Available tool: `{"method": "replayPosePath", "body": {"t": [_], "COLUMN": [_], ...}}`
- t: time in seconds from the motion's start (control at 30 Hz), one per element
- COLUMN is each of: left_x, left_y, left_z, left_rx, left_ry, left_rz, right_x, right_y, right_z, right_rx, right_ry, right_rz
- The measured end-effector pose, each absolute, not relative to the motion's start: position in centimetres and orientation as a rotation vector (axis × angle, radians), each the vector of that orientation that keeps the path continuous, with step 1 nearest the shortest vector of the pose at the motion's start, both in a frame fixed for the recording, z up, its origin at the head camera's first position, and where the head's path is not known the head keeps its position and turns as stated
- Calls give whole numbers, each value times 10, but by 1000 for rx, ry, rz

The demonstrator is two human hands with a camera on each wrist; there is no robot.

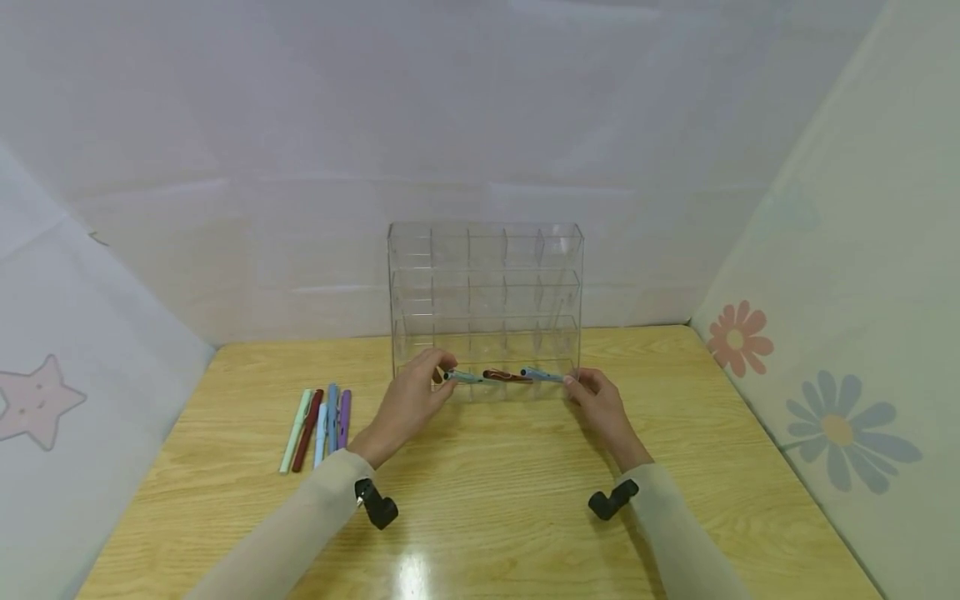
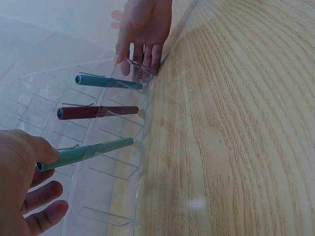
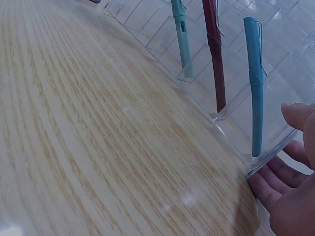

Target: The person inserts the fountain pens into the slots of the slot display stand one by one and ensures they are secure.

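A clear plastic rack point(image 1: 486, 292) with rows of small compartments stands on the table. Its bottom row holds a mint green pen point(image 2: 93, 152), a dark red pen point(image 2: 91, 112) and a blue pen point(image 3: 256, 98), all capped and leaning. My left hand point(image 1: 408, 408) pinches the green pen's cap end between thumb and index finger, the other fingers loosely bent. At the rack's lower right corner my right hand point(image 1: 603, 412) grips the side wall, thumb in front and fingers behind, close beside the blue pen.
Left of the rack several more pens lie side by side: mint green point(image 1: 296, 433), dark red point(image 1: 307, 432), light blue point(image 1: 321, 433), blue point(image 1: 333, 417) and purple point(image 1: 344, 417). Pale cloth walls point(image 1: 480, 125) enclose the wooden table point(image 1: 487, 517) at the back and sides.
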State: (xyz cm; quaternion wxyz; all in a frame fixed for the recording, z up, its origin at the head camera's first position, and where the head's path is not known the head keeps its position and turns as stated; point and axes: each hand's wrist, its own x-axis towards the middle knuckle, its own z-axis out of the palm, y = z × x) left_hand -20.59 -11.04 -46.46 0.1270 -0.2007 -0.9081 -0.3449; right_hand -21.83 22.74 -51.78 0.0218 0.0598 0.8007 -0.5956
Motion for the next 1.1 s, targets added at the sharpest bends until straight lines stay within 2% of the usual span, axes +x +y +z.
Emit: {"method": "replayPosePath", "body": {"t": [0.53, 1.1], "left_x": [-195, -167], "left_y": [-122, -196], "left_z": [-461, -458], "left_rx": [-518, -357], "left_ry": [-2675, -2646], "left_rz": [-1005, -935], "right_x": [-216, -219], "right_y": [228, 230], "right_z": [-517, -518], "right_rx": [160, 210], "right_ry": [2478, 2462], "right_rz": [-1836, -1827]}}
